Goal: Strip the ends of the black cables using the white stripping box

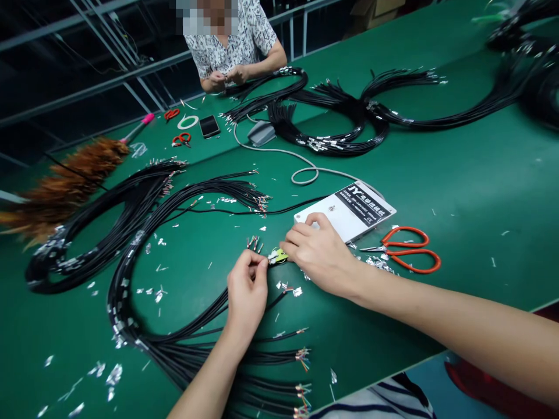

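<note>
My left hand (247, 289) is closed in a pinch on the stripped end of a black cable (255, 243), its small coloured wire tips sticking up above my fingers. My right hand (318, 249) rests just to the right, fingers curled and pinching a small yellow-green piece (278, 255) close to the cable tips. A bundle of black cables (174, 349) loops from below my left wrist round to the left. A white flat device with a black label (349, 210) lies right behind my right hand.
Red-handled scissors (408, 250) lie right of my right hand on the green table (480, 192). More cable bundles (340, 125) lie beyond. A feather duster (65, 186) is at far left. Another person (231, 49) works cables across the table, near a phone (209, 125).
</note>
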A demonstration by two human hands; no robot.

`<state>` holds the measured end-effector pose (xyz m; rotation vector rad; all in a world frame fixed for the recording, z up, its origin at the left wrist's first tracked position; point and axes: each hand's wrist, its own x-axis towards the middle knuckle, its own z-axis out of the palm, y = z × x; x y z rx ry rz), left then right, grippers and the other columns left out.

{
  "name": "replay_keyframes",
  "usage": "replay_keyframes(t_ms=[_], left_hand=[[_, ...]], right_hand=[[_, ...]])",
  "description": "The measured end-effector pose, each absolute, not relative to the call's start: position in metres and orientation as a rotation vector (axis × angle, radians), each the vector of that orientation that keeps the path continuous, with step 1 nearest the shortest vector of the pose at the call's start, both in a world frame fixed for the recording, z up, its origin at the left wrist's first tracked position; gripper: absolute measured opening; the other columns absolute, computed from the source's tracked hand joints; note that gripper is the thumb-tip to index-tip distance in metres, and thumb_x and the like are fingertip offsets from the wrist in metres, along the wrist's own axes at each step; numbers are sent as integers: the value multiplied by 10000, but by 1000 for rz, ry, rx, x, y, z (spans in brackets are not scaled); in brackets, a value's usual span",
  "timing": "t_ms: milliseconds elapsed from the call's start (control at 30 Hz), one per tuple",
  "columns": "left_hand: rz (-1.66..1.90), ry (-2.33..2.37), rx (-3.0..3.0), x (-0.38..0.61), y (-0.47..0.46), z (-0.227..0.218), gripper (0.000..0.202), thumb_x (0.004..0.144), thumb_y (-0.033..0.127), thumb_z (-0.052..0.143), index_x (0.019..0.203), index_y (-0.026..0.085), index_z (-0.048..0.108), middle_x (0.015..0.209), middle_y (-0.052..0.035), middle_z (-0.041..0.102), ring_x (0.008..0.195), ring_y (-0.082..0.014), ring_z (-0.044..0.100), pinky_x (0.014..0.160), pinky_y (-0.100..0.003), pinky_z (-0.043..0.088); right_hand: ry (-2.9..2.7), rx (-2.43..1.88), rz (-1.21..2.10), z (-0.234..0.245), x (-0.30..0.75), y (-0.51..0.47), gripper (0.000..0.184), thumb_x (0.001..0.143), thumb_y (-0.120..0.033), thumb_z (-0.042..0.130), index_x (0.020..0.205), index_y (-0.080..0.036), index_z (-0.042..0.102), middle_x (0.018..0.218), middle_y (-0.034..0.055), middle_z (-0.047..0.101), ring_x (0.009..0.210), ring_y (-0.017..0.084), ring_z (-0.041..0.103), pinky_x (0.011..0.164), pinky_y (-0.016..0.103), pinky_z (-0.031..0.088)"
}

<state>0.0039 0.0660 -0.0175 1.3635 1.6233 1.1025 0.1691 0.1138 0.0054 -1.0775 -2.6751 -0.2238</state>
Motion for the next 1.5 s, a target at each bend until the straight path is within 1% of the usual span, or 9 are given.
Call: replay_keyframes(t_ms=[167, 433, 833, 967, 1100, 1167, 1233, 1367, 1500], left_hand=[[1118, 1642, 1378, 6, 64, -16, 130, 808, 251, 566, 695, 193, 541, 575, 49, 486, 480, -102, 438, 443, -205, 307], [1142, 1680, 1385, 8, 63, -17, 140, 812, 264, 558, 690, 201, 534, 559, 53, 479, 472, -109, 447, 447, -209, 322], [1132, 1714, 1408, 8, 63, -19, 138, 819, 259, 558, 693, 208, 531, 597, 41, 514, 509, -124, 482, 475, -220, 346], [1129, 1714, 1414, 8, 63, -20, 142, 821, 269, 557, 695, 210, 533, 597, 43, 510, 512, -125, 488, 483, -220, 358], [1128, 1703, 1416, 6, 62, -22, 148, 830, 277, 548, 699, 208, 541, 618, 33, 535, 530, -130, 507, 492, -220, 367], [1123, 1702, 1419, 5, 62, -23, 147, 831, 280, 553, 705, 205, 546, 603, 34, 530, 514, -128, 488, 479, -220, 346], [1119, 1700, 1427, 4, 62, -24, 148, 835, 284, 555, 711, 202, 550, 590, 36, 522, 500, -125, 469, 470, -220, 327], [1109, 1703, 1459, 2, 63, -25, 156, 846, 292, 541, 718, 203, 546, 594, 32, 519, 509, -133, 474, 477, -226, 328], [1089, 1740, 1495, -1, 59, -23, 144, 839, 284, 538, 720, 204, 555, 648, 6, 552, 574, -157, 509, 509, -240, 349]], right_hand=[[-2676, -1105, -193, 6, 169, 113, 228, 918, -88, 504, 771, -173, 656, 754, 17, 645, 790, 188, 515, 786, 379, 221], [-2664, -1108, -187, 4, 169, 114, 262, 909, -67, 496, 729, -178, 651, 723, 10, 643, 764, 183, 506, 800, 380, 212], [-2693, -1127, -121, 8, 167, 113, 184, 891, -96, 542, 775, -166, 667, 774, 29, 667, 817, 203, 538, 835, 402, 215], [-2676, -1112, -90, 14, 172, 111, 76, 872, -140, 597, 877, -162, 669, 890, 55, 710, 897, 228, 582, 891, 424, 231], [-2380, -1071, -30, 21, 204, 101, 142, 922, -197, 570, 1047, -184, 633, 1079, 55, 722, 987, 211, 630, 918, 404, 294], [-2167, -1120, -38, 21, 224, 91, 118, 929, -155, 543, 1007, -179, 627, 1078, 63, 732, 995, 206, 651, 882, 382, 341], [-2097, -1130, -58, 17, 238, 80, 113, 919, -119, 538, 955, -185, 623, 1081, 70, 739, 1032, 221, 651, 855, 375, 371], [-2143, -1112, -45, 3, 244, 66, 124, 912, -111, 542, 911, -208, 620, 1124, 45, 732, 1112, 245, 621, 882, 397, 368], [-2130, -1119, -152, -7, 241, 66, 103, 883, -110, 602, 872, -210, 622, 1085, 17, 746, 1074, 240, 642, 875, 393, 366]])
